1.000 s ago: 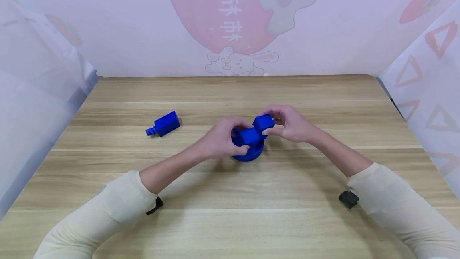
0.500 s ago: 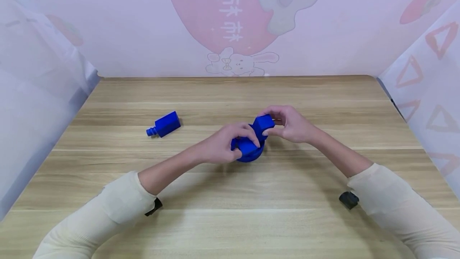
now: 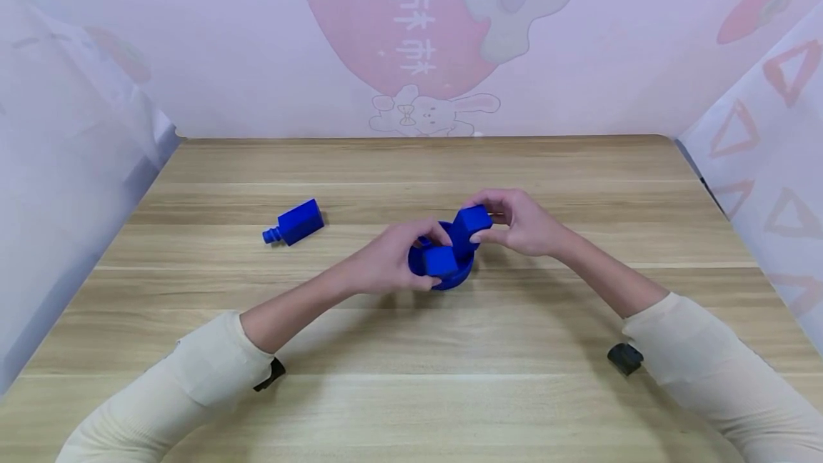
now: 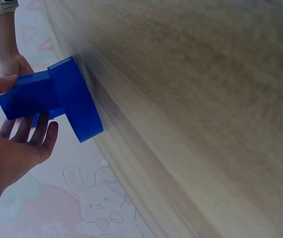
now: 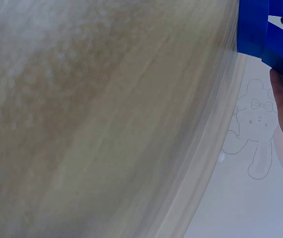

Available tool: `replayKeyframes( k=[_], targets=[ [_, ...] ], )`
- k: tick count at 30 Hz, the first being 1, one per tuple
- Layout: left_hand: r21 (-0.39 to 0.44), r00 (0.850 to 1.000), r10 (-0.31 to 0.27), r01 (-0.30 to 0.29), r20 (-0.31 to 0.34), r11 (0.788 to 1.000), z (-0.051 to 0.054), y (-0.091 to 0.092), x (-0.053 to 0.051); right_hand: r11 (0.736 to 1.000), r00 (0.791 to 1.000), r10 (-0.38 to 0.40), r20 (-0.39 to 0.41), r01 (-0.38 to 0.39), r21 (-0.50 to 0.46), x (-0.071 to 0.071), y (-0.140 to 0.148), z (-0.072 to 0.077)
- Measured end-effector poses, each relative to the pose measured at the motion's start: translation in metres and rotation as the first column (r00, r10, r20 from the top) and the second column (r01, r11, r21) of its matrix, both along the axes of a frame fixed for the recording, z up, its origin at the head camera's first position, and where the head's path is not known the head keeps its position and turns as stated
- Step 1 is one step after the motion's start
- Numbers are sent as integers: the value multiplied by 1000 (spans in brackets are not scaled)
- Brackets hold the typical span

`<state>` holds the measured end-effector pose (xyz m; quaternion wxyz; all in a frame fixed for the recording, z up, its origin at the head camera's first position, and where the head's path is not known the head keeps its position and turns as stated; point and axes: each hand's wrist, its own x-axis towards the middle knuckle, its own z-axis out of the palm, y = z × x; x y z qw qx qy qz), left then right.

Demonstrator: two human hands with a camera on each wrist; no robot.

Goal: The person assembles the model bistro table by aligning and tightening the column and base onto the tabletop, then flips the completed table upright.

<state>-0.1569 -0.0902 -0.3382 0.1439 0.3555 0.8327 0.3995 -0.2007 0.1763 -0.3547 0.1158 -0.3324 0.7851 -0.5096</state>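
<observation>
Two hands [image 3: 391, 261] [image 3: 524, 223] hold two blue blocks [image 3: 440, 261] [image 3: 474, 218] at one round dish [image 3: 459, 277].

The bare left hand [image 3: 393, 257] holds thumb and fingers curved in a pinch, near the bare right hand [image 3: 526, 227], similarly curled; both bare forearms [image 3: 305, 300] angle inward from cream fabric sleeves [image 3: 180, 374].

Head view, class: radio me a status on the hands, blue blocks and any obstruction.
Left hand grips near block. Right hand grips far block. Both at round base, seating hidden. Third block lies aside, not obstructing.
</observation>
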Motion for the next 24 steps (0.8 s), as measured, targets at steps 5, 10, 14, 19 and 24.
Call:
replayKeyframes(
  k=[5,10,14,19,24],
  targets=[
    [31,998,-58,58,-16,998,1,-5,-3,1000,1000,-4,4,4,4,0,0,0],
    [40,996,-87,88,-22,995,3,-7,-6,1000,1000,-8,6,8,7,0,0,0],
    [48,993,-110,111,-32,993,3,-6,-9,1000,1000,-14,13,14,8,1,0,2],
    [68,993,-120,120,-2,990,2,-6,-11,1000,1000,-18,8,18,3,1,0,3],
    [83,991,-133,132,13,988,1,-6,-14,1000,1000,-28,-10,28,3,1,0,1]
  ],
)
